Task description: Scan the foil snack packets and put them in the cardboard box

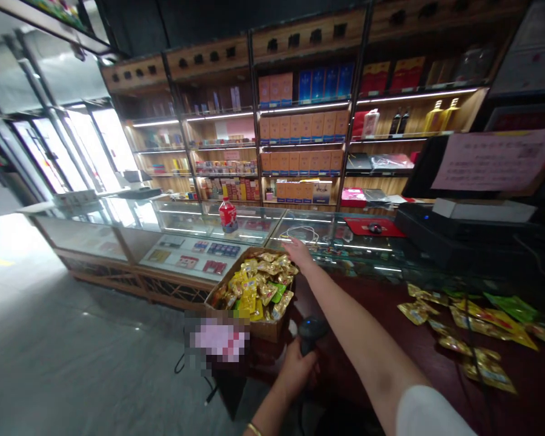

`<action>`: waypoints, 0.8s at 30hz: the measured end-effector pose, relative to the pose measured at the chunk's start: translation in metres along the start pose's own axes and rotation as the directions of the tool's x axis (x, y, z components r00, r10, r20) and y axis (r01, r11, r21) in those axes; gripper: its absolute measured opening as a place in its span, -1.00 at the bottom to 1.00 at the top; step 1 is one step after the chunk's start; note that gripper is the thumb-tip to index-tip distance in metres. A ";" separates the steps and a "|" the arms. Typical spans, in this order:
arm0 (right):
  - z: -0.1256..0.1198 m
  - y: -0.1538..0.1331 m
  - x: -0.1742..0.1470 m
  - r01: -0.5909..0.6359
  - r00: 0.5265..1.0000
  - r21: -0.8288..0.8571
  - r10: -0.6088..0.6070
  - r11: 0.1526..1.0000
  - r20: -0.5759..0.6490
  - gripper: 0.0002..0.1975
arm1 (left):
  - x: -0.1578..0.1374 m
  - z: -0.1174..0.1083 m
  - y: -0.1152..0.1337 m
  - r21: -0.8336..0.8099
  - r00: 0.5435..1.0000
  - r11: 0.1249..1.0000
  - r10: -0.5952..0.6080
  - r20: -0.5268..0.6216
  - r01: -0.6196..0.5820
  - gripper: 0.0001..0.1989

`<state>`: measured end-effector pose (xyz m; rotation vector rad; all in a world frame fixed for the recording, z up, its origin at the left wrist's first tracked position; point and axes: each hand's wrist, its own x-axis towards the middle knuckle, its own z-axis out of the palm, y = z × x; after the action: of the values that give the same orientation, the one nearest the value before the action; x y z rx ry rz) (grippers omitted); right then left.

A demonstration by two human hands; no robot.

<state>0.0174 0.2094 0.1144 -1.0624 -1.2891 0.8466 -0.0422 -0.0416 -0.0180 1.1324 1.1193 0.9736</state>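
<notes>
My left hand [295, 366], with a bracelet at the wrist, is wrapped round the handle of a dark barcode scanner [312, 329] at the front edge of the dark red desk. Stretched forward past it, my right hand [301, 254] is at the back right corner of a cardboard box [266, 330]. Its fingers look extended, close to a thin white cable [306, 233] on the glass counter; no held item shows. Small gold, yellow and green snack packets [258, 284] fill the box. More snack packets [476, 330] lie loose on the desk to the right.
A bottle with a red label [227, 215] stands on the glass display counter [177, 218]. A mouse [374, 228] rests on a red mat, beside a dark machine [436, 242] and a screen bearing a paper notice [495, 160]. Lit shelves [304, 145] hold boxes behind. Cables hang at the desk's front.
</notes>
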 end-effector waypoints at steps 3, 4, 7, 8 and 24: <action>-0.070 0.022 -0.042 -0.066 0.993 -0.176 0.047 0.982 -0.111 -0.67 | -0.002 -0.001 0.002 0.020 1.000 1.000 0.014 -0.009 -0.014 -0.71; -0.101 0.029 -0.061 -0.089 0.986 -0.238 0.052 0.967 -0.157 -0.68 | -0.002 -0.002 0.003 0.021 1.000 0.999 0.028 -0.011 -0.028 -0.72; -0.196 0.046 -0.120 -0.182 0.943 -0.428 0.034 0.885 -0.332 -0.61 | 0.000 -0.003 0.004 0.010 0.999 0.998 0.054 -0.003 -0.054 -0.69; -0.226 0.051 -0.137 -0.232 0.915 -0.508 0.009 0.830 -0.403 -0.55 | 0.000 -0.003 0.004 0.006 0.999 0.999 0.054 0.003 -0.054 -0.67; -0.269 0.074 -0.212 -0.232 0.967 -0.962 -0.076 0.147 -0.245 -0.68 | -0.008 0.002 0.018 0.008 0.999 0.999 0.051 0.007 -0.051 -0.66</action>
<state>0.2641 -0.0034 -0.0156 -2.2445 -1.5651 -0.3140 -0.0424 -0.0466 0.0008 1.1745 1.0944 1.0052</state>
